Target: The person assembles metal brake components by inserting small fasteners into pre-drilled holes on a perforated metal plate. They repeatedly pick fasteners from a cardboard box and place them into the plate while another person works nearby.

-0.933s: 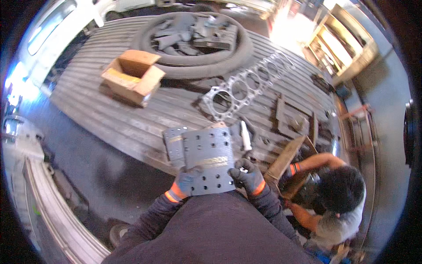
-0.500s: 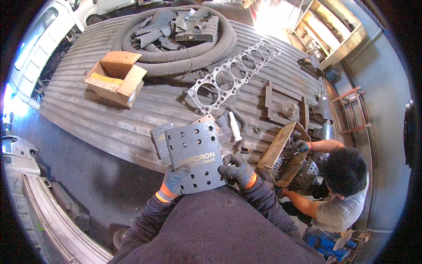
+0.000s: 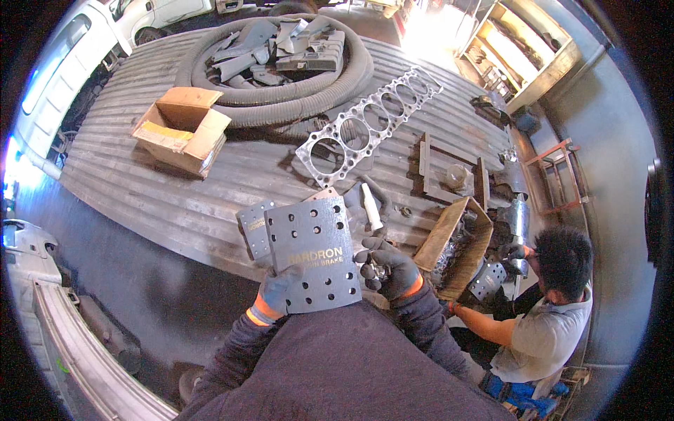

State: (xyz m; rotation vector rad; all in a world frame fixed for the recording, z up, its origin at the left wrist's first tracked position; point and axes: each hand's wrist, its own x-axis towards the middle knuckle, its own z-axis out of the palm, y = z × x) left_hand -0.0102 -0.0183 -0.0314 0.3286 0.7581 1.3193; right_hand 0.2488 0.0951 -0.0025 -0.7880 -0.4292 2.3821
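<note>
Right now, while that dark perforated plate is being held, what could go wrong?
The left hand grips the perforated plate near its lower left edge, so the plate might tilt or slip if that grip loosens. The right hand seems to hold small shiny pieces in its curled fingers; one could drop if they open. A co-worker is close by on the right, so a wide swing that way might bump them.

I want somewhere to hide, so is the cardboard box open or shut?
Open. The cardboard box has its flaps turned back, and you can see inside it.
</note>
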